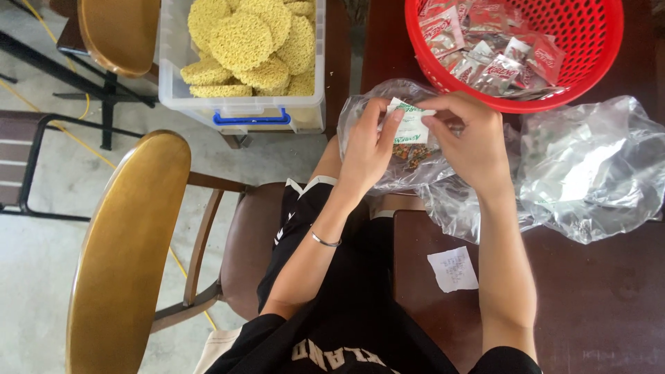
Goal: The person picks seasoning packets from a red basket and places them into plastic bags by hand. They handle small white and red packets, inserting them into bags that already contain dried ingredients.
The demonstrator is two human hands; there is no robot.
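My left hand [366, 149] and my right hand [471, 142] both pinch a small white and green sachet [409, 128], held over a clear plastic bag [388, 104] at the edge of the dark brown table [596, 291]. Dried flakes show inside the sachet's clear lower part. A thin bracelet circles my left wrist. Just beyond my hands stands a red plastic basket [589, 41] holding several small silver and red sachets [492, 62].
A heap of crumpled clear plastic bags [589, 173] lies right of my hands. A small white paper slip [454, 269] rests on the table. A clear tub [239, 104] of round yellow noodle cakes sits to the left, with wooden chairs [128, 242] nearby.
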